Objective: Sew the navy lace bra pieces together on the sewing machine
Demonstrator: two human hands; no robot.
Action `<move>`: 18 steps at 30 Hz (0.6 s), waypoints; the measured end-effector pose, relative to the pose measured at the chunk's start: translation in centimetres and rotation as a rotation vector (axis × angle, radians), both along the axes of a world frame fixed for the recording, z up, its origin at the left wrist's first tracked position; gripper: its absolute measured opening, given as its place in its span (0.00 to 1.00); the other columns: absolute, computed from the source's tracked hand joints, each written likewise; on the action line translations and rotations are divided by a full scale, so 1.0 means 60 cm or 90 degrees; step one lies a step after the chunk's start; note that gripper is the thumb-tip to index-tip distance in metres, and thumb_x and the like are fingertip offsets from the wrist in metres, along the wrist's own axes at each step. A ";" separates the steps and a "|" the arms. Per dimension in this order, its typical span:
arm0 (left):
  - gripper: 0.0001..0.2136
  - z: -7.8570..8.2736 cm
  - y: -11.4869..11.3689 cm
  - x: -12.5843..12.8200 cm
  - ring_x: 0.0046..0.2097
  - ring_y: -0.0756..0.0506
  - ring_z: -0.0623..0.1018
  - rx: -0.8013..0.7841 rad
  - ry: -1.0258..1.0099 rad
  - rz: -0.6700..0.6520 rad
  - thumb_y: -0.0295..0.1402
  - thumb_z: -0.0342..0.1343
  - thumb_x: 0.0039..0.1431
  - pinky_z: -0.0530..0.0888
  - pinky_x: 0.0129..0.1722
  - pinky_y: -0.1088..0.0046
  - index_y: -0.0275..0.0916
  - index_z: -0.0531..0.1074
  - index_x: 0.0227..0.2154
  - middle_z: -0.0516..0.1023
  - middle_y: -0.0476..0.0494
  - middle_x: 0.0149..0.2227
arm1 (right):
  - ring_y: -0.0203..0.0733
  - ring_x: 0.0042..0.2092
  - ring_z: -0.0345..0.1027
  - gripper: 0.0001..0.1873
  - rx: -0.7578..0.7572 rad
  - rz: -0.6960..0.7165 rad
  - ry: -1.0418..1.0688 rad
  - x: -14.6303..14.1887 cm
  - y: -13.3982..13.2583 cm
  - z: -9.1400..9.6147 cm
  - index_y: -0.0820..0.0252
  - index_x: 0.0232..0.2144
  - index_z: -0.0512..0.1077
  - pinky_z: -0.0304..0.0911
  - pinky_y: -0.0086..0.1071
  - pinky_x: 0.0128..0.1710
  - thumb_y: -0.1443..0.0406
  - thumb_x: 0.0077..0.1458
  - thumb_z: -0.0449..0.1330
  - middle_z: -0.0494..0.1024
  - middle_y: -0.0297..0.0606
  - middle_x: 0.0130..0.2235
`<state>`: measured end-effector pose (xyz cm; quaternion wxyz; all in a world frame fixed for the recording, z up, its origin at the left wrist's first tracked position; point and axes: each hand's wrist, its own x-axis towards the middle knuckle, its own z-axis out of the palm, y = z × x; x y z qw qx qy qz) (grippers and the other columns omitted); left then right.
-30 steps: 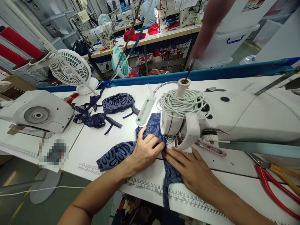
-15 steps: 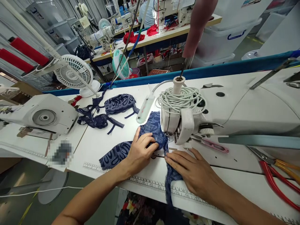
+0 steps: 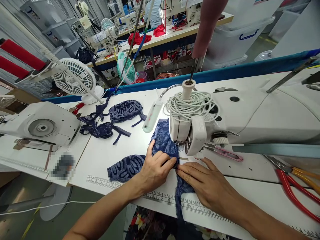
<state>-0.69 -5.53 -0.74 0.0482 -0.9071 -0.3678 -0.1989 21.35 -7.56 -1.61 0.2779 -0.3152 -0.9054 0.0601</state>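
Observation:
Navy patterned lace fabric lies under the needle area of a white sewing machine, with a narrow strip trailing over the table's front edge. My left hand rests on its left part, index finger stretched forward. The other fingers are curled, their tips closed on the lace edge just in front of the presser foot. To the right, my right hand lies flat on the lower lace strip, fingers extended and thumb apart. Another navy lace piece extends from beneath my left wrist.
Navy lace pieces and a strappy bundle lie at the back left. Red-handled scissors and pink thread snips are at right. A white fan stands behind a second machine. A printed ruler runs along the front edge.
My left hand has shifted slightly right and down, its fingertips now closed at the lace edge near my right fingers. My right hand stays nearly in place. The view has moved slightly.

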 end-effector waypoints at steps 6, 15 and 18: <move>0.13 0.001 0.000 0.002 0.33 0.49 0.72 -0.001 0.036 -0.010 0.22 0.47 0.64 0.53 0.65 0.42 0.35 0.71 0.47 0.74 0.49 0.30 | 0.38 0.48 0.69 0.24 -0.001 -0.008 0.000 -0.001 -0.001 0.001 0.57 0.47 0.73 0.45 0.42 0.63 0.77 0.51 0.51 0.79 0.35 0.47; 0.10 0.000 0.009 0.009 0.50 0.44 0.76 0.001 -0.007 -0.036 0.22 0.46 0.65 0.40 0.66 0.37 0.36 0.72 0.42 0.79 0.42 0.43 | 0.39 0.49 0.69 0.24 0.008 -0.002 -0.001 0.002 0.001 -0.001 0.58 0.46 0.74 0.45 0.43 0.63 0.77 0.51 0.50 0.80 0.36 0.45; 0.11 -0.006 0.009 0.010 0.49 0.45 0.76 0.018 -0.034 -0.034 0.22 0.46 0.64 0.38 0.65 0.37 0.36 0.72 0.43 0.80 0.43 0.42 | 0.39 0.49 0.69 0.25 0.006 0.000 0.008 0.004 0.002 0.000 0.57 0.47 0.73 0.44 0.43 0.63 0.78 0.49 0.51 0.80 0.35 0.45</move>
